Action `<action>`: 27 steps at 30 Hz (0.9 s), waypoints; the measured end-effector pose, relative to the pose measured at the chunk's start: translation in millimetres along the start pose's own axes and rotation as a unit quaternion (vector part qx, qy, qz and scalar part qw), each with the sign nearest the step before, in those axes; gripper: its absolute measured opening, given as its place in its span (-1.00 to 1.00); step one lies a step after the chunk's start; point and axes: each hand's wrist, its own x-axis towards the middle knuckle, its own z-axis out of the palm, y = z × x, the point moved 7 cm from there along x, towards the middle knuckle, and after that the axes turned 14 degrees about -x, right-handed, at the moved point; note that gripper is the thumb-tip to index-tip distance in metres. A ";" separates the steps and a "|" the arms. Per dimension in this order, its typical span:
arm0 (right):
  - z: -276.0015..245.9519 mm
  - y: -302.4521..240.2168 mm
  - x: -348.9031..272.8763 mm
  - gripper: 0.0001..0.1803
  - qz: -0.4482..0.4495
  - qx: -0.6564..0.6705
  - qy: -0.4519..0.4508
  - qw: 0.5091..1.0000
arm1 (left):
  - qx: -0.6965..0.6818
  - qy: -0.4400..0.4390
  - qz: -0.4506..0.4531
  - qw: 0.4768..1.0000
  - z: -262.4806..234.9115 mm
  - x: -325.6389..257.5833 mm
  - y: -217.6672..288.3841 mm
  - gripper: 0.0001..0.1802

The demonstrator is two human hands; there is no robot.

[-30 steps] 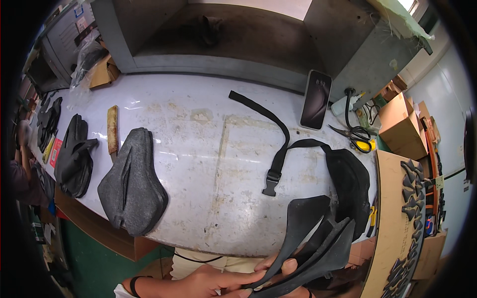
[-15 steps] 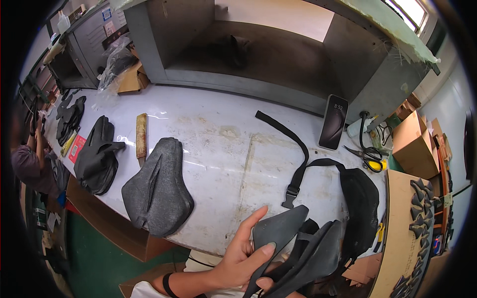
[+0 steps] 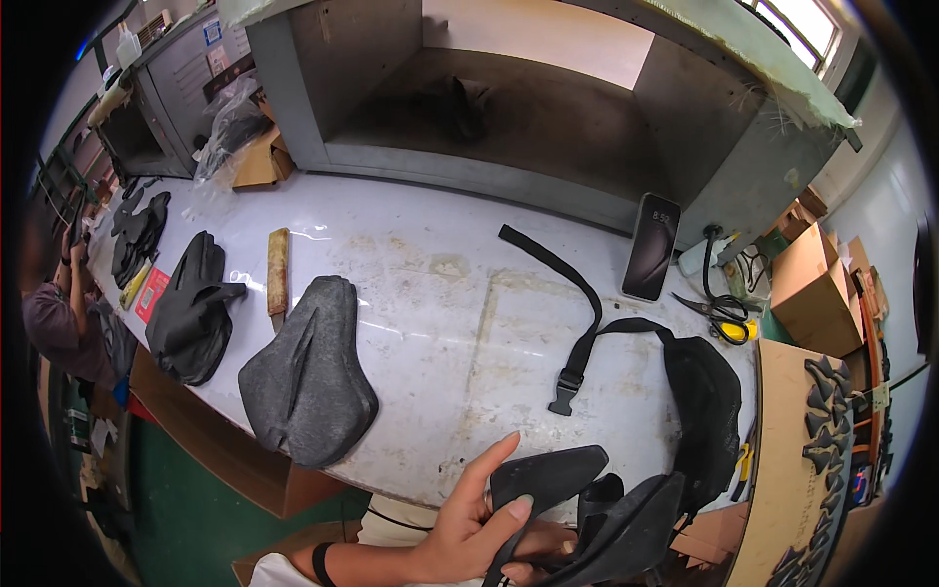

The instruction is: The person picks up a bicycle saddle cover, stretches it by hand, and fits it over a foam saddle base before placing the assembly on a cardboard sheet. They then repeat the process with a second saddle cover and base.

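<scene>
At the lower middle, my left hand [image 3: 474, 533] grips the tapered flap of a dark grey saddle-shaped cover [image 3: 626, 533], thumb on top and index finger stretched along its edge. Folded layers of the cover open to the right of that flap. Only a fingertip of my right hand [image 3: 518, 571] shows under the flap, pressed against the piece; the cover hides the rest. Left of my hands lies a stack of similar grey covers [image 3: 318, 377]. Farther left is another dark pile [image 3: 191, 318]. A black waist pouch [image 3: 704, 411] rests to the right, its strap and buckle [image 3: 563, 391] stretched across the table.
A knife with a worn handle [image 3: 278, 269] lies beyond the grey stack. A phone [image 3: 653, 247] leans against the grey metal cabinet [image 3: 469, 171], near black scissors [image 3: 726, 309]. Small dark pieces line a cardboard sheet [image 3: 782, 440] at right. Another person [image 3: 73, 323] is at far left.
The flap in my left hand has tipped flatter and lower, and my hand has moved slightly down. The cover's larger part has turned and sunk lower.
</scene>
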 end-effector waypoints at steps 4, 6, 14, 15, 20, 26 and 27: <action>0.9 2.3 0.5 -0.58 -0.001 0.025 -0.011 1.000 | 0.166 -0.084 0.005 0.983 -7.9 4.4 14.0 -0.30; 1.1 2.3 -0.1 -0.58 -0.005 0.039 -0.017 0.999 | 0.254 -0.122 -0.062 0.957 -1.6 5.9 18.2 -0.36; 6.4 7.0 6.2 -0.59 -0.008 0.096 -0.050 0.994 | 0.014 -0.077 -0.090 0.993 -9.7 -1.0 4.3 -0.30; 7.0 7.3 6.8 -0.59 -0.008 0.104 -0.053 0.993 | -0.022 -0.069 -0.084 0.994 -10.2 -0.4 4.0 -0.29; 6.0 10.8 10.4 -0.59 -0.006 0.146 -0.069 0.987 | -0.075 -0.035 -0.065 0.994 -25.3 -3.4 -9.5 -0.31; 82.2 -15.0 10.9 -0.58 0.014 0.259 -0.159 0.953 | -0.070 -0.020 -0.044 0.996 -32.5 -14.2 -4.6 -0.32; 75.4 -9.1 7.2 -0.58 0.009 0.255 -0.156 0.954 | -0.082 -0.032 -0.042 0.995 -31.5 -14.6 -9.2 -0.29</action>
